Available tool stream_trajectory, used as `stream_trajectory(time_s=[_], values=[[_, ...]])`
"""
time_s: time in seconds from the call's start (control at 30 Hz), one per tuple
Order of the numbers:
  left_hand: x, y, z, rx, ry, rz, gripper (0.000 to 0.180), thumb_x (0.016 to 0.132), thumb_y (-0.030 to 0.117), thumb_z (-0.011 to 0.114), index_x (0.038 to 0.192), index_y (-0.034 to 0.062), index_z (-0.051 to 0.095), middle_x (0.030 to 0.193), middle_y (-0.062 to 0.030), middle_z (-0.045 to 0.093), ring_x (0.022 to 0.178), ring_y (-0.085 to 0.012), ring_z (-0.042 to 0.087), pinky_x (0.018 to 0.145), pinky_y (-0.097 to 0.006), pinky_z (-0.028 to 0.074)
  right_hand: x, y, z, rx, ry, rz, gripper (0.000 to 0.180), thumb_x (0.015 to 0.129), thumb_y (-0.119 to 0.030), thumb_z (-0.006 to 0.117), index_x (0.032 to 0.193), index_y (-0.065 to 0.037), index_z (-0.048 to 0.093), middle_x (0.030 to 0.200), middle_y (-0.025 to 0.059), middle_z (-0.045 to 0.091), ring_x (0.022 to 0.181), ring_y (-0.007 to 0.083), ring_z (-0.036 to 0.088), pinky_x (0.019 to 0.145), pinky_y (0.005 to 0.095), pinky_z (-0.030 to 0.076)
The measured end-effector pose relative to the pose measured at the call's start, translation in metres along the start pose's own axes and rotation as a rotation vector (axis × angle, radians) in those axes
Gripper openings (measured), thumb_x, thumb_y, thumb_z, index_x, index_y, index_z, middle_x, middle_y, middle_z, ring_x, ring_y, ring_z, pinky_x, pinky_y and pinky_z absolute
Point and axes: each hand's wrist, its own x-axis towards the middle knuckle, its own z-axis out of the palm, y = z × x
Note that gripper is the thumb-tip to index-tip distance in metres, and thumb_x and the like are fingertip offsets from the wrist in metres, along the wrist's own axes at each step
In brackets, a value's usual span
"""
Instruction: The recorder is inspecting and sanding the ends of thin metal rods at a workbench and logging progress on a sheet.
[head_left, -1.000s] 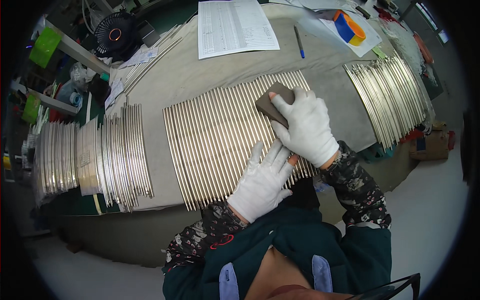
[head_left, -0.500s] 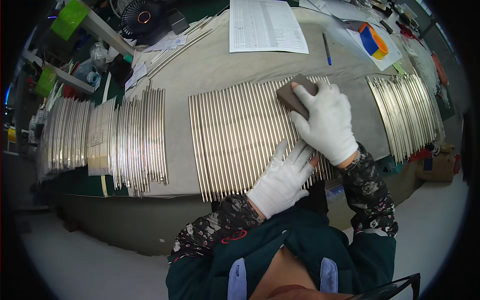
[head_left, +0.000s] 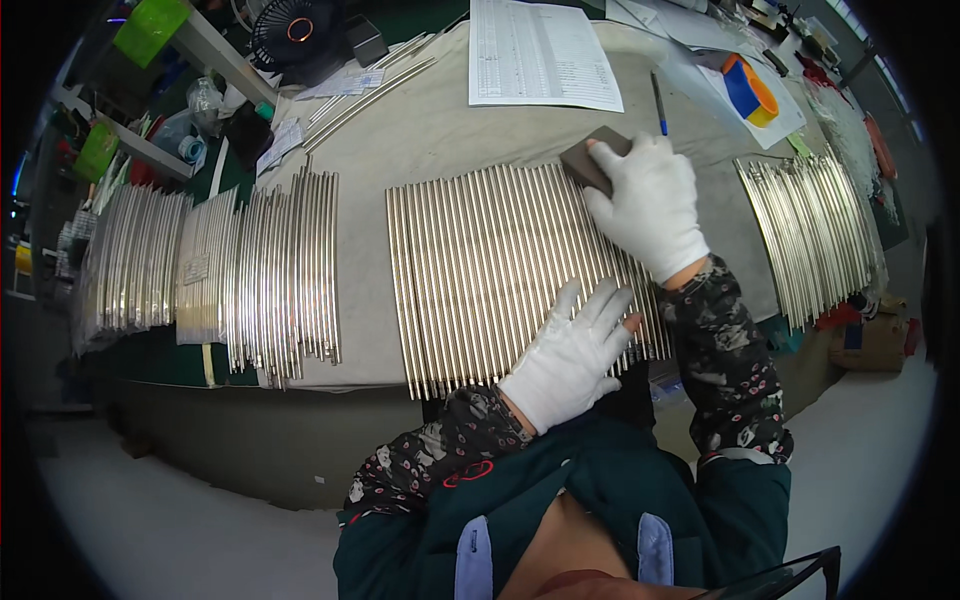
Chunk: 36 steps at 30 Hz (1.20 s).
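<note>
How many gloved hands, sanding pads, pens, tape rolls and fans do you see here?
White-gloved hands: 2, the left hand flat on the metal rods, the right hand holding the pad
Grey sanding pad: 1
Blue pen: 1
Blue and yellow tape roll: 1
Black fan: 1
Total: 6

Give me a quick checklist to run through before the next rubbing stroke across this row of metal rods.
1. Pad gripped: ok. The right hand holds the dark abrasive pad at the far ends of the rods.
2. Rods steadied: ok. The left hand lies flat on the near ends of the middle row of metal rods.
3. Rods lie side by side in one layer: ok, as far as the view shows.
4. Both hands gloved: ok, white gloves.
5. Pen and paper sheet off the rods: ok, they lie beyond the row.
6. Pad surface wear: cannot tell.
</note>
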Motion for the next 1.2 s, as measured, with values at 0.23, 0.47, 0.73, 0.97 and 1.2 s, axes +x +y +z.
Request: stream_trajectory(time_s=[0.23, 0.47, 0.73, 0.97, 1.2], values=[[-0.005, 0.009, -0.016, -0.082, -0.049, 0.046, 0.077, 0.072, 0.040, 0.071, 0.132, 0.0023, 0.040, 0.140, -0.0194, 0.034, 0.132, -0.0346, 0.031, 0.108, -0.053, 0.020, -0.035, 0.132, 0.071, -0.078, 0.184, 0.199, 0.058, 0.078, -0.046, 0.063, 0.125, -0.014, 0.056, 0.109, 0.0193, 0.057, 0.099, 0.0326, 0.056, 0.082, 0.0408, 0.048], [-0.079, -0.057, -0.049, 0.168, 0.460, -0.205, 0.056, 0.090, 0.046, 0.052, 0.131, 0.0087, 0.042, 0.129, -0.0193, 0.048, 0.121, -0.0353, 0.047, 0.104, -0.050, 0.031, -0.105, 0.117, 0.027, 0.702, 0.292, -0.017, 0.019, 0.071, -0.003, 0.069, 0.087, -0.004, 0.060, 0.094, 0.0082, 0.060, 0.088, 0.0276, 0.057, 0.077, 0.0355, 0.047], [-0.130, -0.104, -0.024, -0.355, 0.729, -0.546, 0.046, 0.094, 0.035, 0.053, 0.125, 0.0003, 0.051, 0.126, -0.0141, 0.053, 0.119, -0.0261, 0.050, 0.104, -0.037, 0.036, -0.141, 0.104, 0.035, 0.708, 0.219, -0.184, 0.020, 0.066, -0.002, 0.069, 0.081, -0.007, 0.057, 0.091, 0.0072, 0.054, 0.086, 0.0265, 0.053, 0.076, 0.0362, 0.044], [-0.127, -0.103, -0.025, -0.209, 0.669, -0.539, 0.043, 0.093, 0.032, 0.054, 0.122, -0.0003, 0.052, 0.124, -0.0139, 0.055, 0.117, -0.0264, 0.051, 0.103, -0.037, 0.037, -0.139, 0.106, 0.038, 0.630, 0.260, -0.323, 0.023, 0.064, -0.010, 0.072, 0.079, -0.010, 0.055, 0.100, 0.0044, 0.058, 0.089, 0.0268, 0.053, 0.081, 0.0405, 0.042], [-0.127, -0.103, -0.026, -0.150, 0.641, -0.521, 0.040, 0.094, 0.030, 0.052, 0.120, -0.0002, 0.052, 0.122, -0.0142, 0.055, 0.116, -0.0273, 0.051, 0.102, -0.038, 0.037, -0.135, 0.103, 0.035, 0.673, 0.232, -0.316, 0.021, 0.064, -0.018, 0.074, 0.077, -0.012, 0.059, 0.093, 0.0001, 0.061, 0.094, 0.0251, 0.054, 0.082, 0.0383, 0.042]])
